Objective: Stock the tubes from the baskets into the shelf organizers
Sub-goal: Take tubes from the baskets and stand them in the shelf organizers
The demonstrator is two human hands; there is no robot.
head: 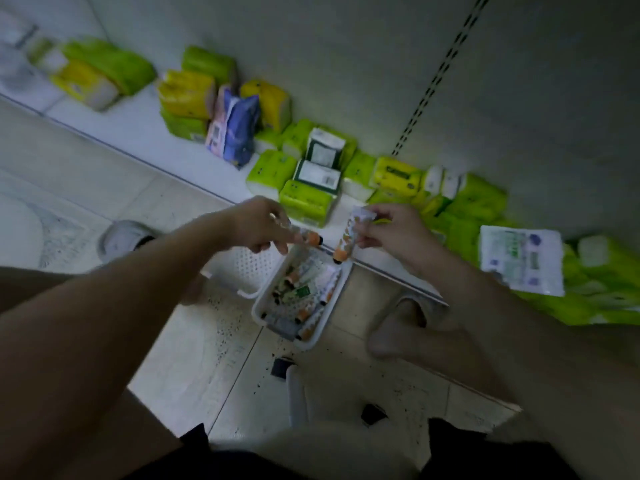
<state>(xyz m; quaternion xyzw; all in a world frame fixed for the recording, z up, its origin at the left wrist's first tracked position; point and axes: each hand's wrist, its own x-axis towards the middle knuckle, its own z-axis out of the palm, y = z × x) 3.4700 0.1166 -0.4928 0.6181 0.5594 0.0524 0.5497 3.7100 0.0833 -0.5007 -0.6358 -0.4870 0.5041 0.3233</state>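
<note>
a: nearest the camera, what is shown?
b: my two bare forearms reaching forward over a pale tiled floor (194,358), the frame blurred throughout.
a: and below the hands?
b: a white basket (313,336) on the floor, holding a heap of tubes (301,296) with orange ends and dark caps; a second white perforated basket (254,268) lies touching its left side.
a: the left hand?
b: my left hand (259,225) hangs above the basket's far end, fingers curled round one orange-tipped tube (308,237), cap pointing right.
a: the right hand?
b: my right hand (391,230) pinches the crimped end of another tube (348,239), which hangs cap-down just over the basket rim.
a: farthest?
b: a low white shelf (138,129) against a pale wall, carrying green and yellow tissue packs (304,199) and one purple pack (232,129).
</note>
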